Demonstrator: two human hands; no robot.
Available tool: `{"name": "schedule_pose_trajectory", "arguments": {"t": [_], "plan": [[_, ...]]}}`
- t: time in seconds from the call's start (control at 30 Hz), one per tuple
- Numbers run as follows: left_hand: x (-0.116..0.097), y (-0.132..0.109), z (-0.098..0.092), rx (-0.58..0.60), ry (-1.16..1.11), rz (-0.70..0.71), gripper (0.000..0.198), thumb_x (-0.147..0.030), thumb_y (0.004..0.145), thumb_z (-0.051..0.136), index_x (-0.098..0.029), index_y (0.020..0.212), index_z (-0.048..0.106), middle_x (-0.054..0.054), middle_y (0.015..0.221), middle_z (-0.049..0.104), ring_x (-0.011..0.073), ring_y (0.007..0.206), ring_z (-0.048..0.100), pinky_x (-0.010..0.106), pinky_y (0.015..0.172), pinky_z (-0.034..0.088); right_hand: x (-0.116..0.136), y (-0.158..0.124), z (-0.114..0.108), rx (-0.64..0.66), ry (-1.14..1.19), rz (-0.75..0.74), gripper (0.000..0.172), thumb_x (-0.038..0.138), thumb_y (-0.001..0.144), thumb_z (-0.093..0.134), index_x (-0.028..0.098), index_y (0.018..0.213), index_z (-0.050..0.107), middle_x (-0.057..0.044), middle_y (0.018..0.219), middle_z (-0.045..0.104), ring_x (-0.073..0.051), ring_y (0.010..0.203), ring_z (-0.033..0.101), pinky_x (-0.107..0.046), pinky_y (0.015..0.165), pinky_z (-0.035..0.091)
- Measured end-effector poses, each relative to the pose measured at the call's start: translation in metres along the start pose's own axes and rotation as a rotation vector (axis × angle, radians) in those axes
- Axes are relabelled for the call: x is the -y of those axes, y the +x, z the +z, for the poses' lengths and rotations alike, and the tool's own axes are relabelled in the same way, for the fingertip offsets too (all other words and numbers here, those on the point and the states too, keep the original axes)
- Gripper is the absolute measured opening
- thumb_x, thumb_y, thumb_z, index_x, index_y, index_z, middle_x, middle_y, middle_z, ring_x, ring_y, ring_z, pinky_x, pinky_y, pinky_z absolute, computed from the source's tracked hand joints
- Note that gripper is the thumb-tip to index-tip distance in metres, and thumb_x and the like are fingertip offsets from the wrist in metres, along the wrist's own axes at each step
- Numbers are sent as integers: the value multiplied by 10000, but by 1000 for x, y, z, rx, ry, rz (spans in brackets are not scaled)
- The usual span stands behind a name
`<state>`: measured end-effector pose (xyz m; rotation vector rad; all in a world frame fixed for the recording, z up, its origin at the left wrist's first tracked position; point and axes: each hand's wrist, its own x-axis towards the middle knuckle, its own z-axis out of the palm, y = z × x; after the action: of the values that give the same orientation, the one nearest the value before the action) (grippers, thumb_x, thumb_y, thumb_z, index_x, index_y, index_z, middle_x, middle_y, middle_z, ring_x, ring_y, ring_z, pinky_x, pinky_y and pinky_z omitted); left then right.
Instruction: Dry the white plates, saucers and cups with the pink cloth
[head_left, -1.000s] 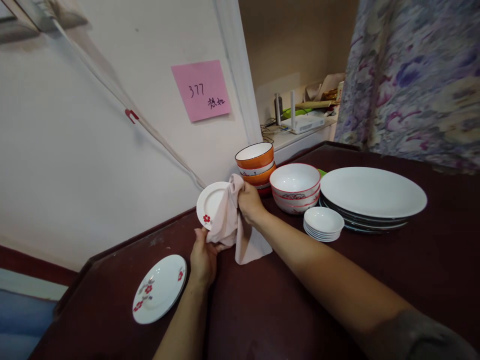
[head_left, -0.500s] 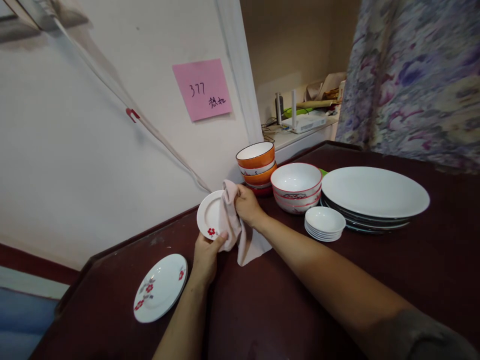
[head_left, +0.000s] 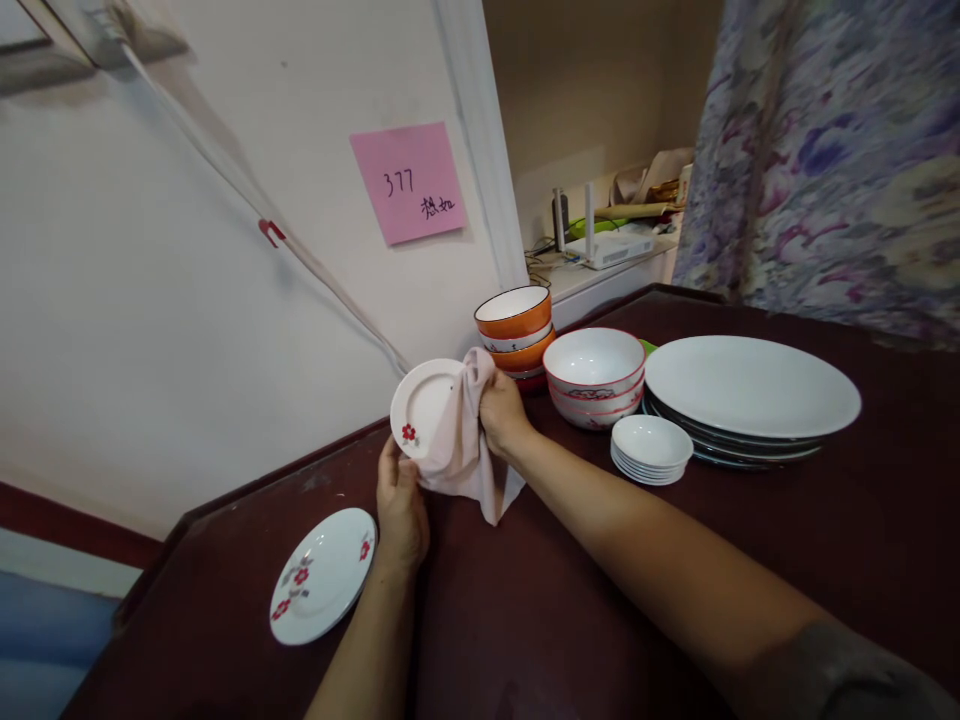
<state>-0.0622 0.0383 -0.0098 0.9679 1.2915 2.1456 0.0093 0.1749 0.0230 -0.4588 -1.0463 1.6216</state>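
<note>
A white plate with a red flower on its rim is held up, tilted, above the table. My left hand grips its lower left edge, the thumb in front. A pale pink cloth drapes over the plate's right side and hangs below it. Closed on the bunched top of that cloth, at the plate's right edge, is my right hand; its fingertips are hidden behind the cloth. Left of my left forearm, flower-patterned plates lie stacked on the table.
On the dark red table, orange bowls stand stacked by the wall. Beside them are red-rimmed bowls, small white dishes and large oval platters. A white router sits on the shelf behind.
The plate and cloth have risen slightly and turned, and more of the plate's face shows. My right hand has shifted a little to the right with the cloth.
</note>
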Motion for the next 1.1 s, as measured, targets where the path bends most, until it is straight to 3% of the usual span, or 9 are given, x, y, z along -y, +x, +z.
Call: {"name": "schedule_pose_trajectory", "arguments": {"t": [0.07, 0.23, 0.4, 0.53, 0.6, 0.7, 0.83, 0.93, 1.1], "plan": [[0, 2, -1, -111, 43, 14, 512, -494, 814, 621, -225, 1246, 561, 74, 1206, 627, 191, 1081, 591, 289, 922, 458, -11, -3, 0, 25, -56, 21, 193, 280, 742, 499, 178, 884, 580, -15, 821, 670, -145, 745, 594, -259, 715, 474], [5, 3, -7, -291, 278, -169, 481, -446, 724, 719, -192, 1121, 619, 44, 932, 684, 155, 738, 631, 313, 739, 529, -23, -7, -2, 155, -163, 34, 184, 223, 710, 506, 162, 824, 638, 15, 727, 641, -134, 697, 554, -235, 656, 446], [4, 2, -9, -258, 431, -181, 484, -485, 733, 690, -178, 1102, 622, 58, 943, 690, 170, 709, 629, 323, 682, 525, -6, 0, -10, 295, -278, 37, 198, 135, 670, 490, 162, 744, 672, 31, 645, 578, -122, 625, 496, -216, 580, 383], [-1, -1, -6, -147, 578, -134, 449, -458, 742, 681, -140, 1058, 643, 71, 911, 706, 217, 807, 642, 322, 713, 506, 15, -5, -10, 505, -604, -209, 208, 84, 643, 540, 181, 764, 677, -1, 811, 612, -138, 757, 526, -230, 683, 385], [-3, -2, -4, -112, 597, -112, 418, -436, 760, 661, -142, 1057, 648, 65, 912, 708, 227, 841, 641, 330, 739, 499, 19, -9, -9, 545, -768, -315, 192, 117, 645, 585, 194, 803, 664, -8, 858, 616, -145, 775, 519, -237, 684, 374], [-4, -3, -1, -171, 629, -78, 394, -444, 773, 645, -153, 1039, 653, 56, 915, 705, 230, 853, 635, 346, 773, 489, 12, -11, -9, 416, -638, -122, 166, 118, 606, 600, 191, 753, 626, 23, 748, 597, -131, 703, 500, -221, 632, 366], [2, 0, -1, -362, 532, -36, 411, -469, 760, 658, -164, 1035, 651, 51, 919, 697, 218, 851, 632, 367, 836, 481, -9, -9, -12, 321, -411, 184, 148, 68, 615, 496, 174, 677, 579, 48, 585, 561, -102, 550, 498, -191, 534, 389], [8, 3, -5, -424, 407, 21, 400, -434, 760, 665, -188, 1075, 639, 46, 994, 690, 211, 937, 630, 372, 913, 457, -21, -11, -12, 335, -376, 261, 159, 43, 597, 474, 175, 621, 559, 48, 529, 559, -98, 481, 500, -184, 478, 397], [8, 2, -5, -389, 441, 11, 389, -429, 763, 665, -188, 1068, 648, 46, 971, 695, 212, 914, 632, 380, 906, 456, -25, -13, -9, 289, -375, 270, 159, 62, 639, 485, 179, 675, 586, 37, 560, 593, -104, 503, 526, -193, 497, 415]]}}
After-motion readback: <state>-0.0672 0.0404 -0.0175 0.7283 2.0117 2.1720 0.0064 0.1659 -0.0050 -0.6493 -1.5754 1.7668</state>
